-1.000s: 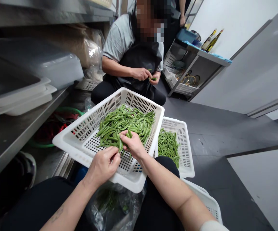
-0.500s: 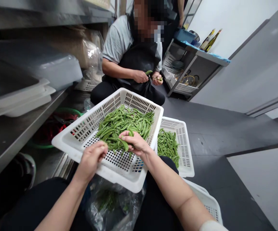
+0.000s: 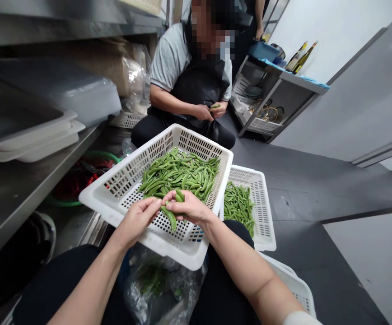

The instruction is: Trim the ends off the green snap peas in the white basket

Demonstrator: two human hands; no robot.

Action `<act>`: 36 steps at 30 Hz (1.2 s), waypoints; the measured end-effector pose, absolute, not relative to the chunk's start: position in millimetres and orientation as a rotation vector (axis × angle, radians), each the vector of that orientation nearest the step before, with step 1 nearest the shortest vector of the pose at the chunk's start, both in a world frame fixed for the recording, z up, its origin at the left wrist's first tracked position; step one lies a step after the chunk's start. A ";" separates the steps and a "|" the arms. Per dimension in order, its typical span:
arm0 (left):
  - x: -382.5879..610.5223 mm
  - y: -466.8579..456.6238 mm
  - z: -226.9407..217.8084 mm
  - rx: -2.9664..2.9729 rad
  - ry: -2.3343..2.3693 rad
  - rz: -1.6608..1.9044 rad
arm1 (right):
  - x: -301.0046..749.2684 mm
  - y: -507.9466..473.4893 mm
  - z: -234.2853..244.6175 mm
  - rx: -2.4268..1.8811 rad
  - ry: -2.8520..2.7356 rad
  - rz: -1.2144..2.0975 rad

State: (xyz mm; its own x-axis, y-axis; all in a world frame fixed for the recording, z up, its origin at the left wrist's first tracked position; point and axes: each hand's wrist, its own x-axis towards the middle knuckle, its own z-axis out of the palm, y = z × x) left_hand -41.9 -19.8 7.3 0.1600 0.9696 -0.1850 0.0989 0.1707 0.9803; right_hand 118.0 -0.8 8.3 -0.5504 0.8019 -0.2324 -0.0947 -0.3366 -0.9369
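A white slotted basket rests across my lap and holds a heap of green pea pods. Over its near half, my left hand and my right hand meet, both pinched on one pea pod that hangs down between them. My right hand also keeps a few more pods under its fingers. A second, smaller white basket with pods stands to the right on the floor.
A seated person opposite me holds a pod in both hands. Steel shelving with plastic tubs runs along the left. A clear plastic bag lies between my legs. A rack with pans and bottles stands at the back right.
My left hand drew away from the pod, then came back and pinched its end again. My right hand lifted the pod slightly toward me. The person opposite moved their hands.
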 end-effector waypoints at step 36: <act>-62.1 -76.7 4.8 1.739 0.784 0.006 | 75.1 48.9 -19.9 -1.510 -3.020 0.480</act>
State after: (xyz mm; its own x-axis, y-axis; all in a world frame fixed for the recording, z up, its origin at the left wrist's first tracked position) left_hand -62.1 -76.7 4.8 0.7754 0.5015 -0.3838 0.4952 -0.1056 0.8624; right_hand 75.1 48.9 -19.9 -0.5793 0.7326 -0.3573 0.8073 0.5762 -0.1275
